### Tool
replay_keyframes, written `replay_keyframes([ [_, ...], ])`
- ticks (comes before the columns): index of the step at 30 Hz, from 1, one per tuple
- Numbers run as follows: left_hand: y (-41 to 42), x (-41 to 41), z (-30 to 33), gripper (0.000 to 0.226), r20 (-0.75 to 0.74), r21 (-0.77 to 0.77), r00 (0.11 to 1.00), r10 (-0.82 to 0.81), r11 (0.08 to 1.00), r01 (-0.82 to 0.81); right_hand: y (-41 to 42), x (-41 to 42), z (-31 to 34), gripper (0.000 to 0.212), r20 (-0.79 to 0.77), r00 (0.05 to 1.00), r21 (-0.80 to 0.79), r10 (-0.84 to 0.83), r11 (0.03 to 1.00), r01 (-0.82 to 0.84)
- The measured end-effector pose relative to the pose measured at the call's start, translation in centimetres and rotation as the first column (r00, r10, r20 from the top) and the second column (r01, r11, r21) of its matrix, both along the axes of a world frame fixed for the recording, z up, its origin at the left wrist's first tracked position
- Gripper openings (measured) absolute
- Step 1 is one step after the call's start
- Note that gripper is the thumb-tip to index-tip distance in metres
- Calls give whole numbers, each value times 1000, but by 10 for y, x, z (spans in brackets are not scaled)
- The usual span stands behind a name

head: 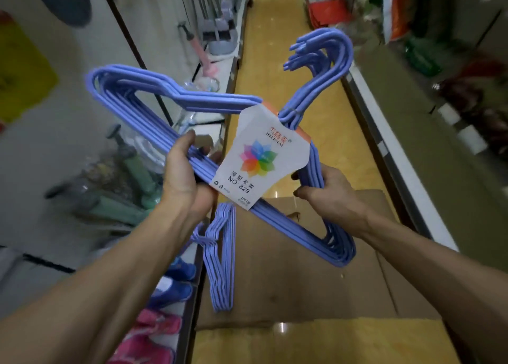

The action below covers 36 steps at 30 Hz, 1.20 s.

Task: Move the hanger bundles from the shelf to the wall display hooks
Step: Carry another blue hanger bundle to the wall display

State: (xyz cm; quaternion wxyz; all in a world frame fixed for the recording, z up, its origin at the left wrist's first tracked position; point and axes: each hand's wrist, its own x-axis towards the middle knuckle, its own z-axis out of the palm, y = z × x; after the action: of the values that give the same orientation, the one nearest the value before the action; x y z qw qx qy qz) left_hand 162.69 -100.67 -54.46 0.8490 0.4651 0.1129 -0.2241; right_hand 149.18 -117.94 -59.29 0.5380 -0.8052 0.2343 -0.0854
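Note:
A bundle of blue plastic-coated hangers (143, 111) with a white paper label (258, 157) is held up in front of me, tilted, hooks (327, 58) pointing up and to the right. My left hand (184, 174) grips the bundle's lower bar left of the label. My right hand (330, 193) grips the bars on the right side, just below the label. A second blue hanger bundle (222, 256) hangs lower down, beside the left shelf edge, over the cardboard.
Flattened cardboard (316, 275) covers the yellow aisle floor (275, 47). On the left, a white shelf unit (214, 69) holds pumps, umbrellas and slippers. Stocked shelves (412, 116) line the right side. The aisle runs ahead between them.

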Motion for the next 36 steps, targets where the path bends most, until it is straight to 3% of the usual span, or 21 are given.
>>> replay_keyframes([
  [6, 24, -29, 186, 21, -9, -7, 1000, -23, 1000, 23, 23, -24, 190, 36, -9, 1000, -19, -3, 1000, 3],
  [15, 49, -82, 408, 19, 181, -78, 983, 44, 996, -30, 46, -67, 405, 21, 130, 991, -77, -14, 997, 25],
  [24, 86, -163, 492, 22, 240, -197, 970, 35, 980, 13, 82, -138, 485, 15, 207, 978, -108, -6, 994, 29],
  [28, 92, -183, 514, 21, 274, -168, 956, 104, 984, -59, 83, -150, 506, 27, 247, 967, -105, 59, 994, -34],
  [32, 101, -204, 529, 24, 326, -168, 924, 199, 974, -151, 77, -155, 524, 14, 290, 947, -120, 135, 987, -104],
  [36, 108, -237, 538, 21, 398, -215, 864, 309, 947, -239, 73, -162, 534, 16, 324, 913, -168, 247, 965, -201],
])
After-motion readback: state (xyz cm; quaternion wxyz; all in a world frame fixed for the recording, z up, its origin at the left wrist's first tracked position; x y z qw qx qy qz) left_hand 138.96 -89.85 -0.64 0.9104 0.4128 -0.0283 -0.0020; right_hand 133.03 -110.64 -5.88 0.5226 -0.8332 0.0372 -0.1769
